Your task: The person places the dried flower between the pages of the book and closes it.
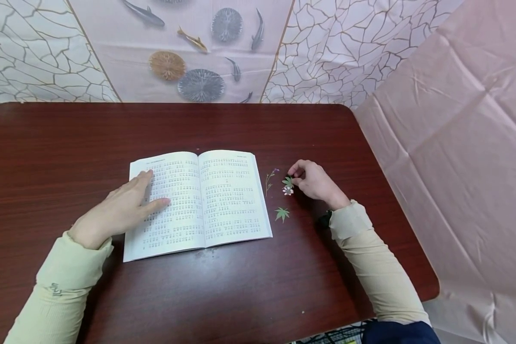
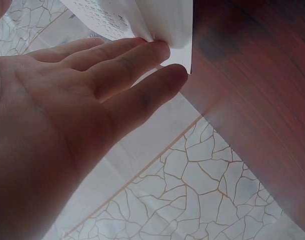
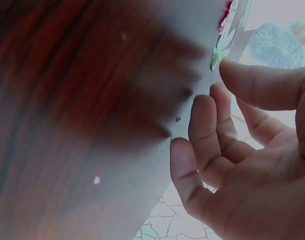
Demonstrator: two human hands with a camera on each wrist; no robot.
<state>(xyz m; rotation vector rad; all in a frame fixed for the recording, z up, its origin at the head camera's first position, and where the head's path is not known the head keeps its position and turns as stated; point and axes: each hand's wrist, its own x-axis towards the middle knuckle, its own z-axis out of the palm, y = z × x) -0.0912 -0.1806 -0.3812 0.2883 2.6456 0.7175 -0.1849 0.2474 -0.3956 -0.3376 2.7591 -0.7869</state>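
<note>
- the left hand [image 1: 118,208] rests on the left page of the open book [image 1: 204,205], fingers straight, thumb spread wide; the book lies on the table [image 1: 223,296];
- a lower leaf [image 1: 282,214] lies just right of the book;
- a white flower [image 1: 287,191] is just beside the upper leaf [image 1: 287,181];
- the right hand [image 1: 316,182] has bent fingers at the upper leaf; whether they pinch it, one cannot tell;
- a purple-flowered stem [image 1: 268,182] lies between book and upper leaf

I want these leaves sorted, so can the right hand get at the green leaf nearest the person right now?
Probably yes: the green leaf lies uncovered on the tabletop, close to the right hand; the small white flower near the path looks low enough to pass over.
</note>
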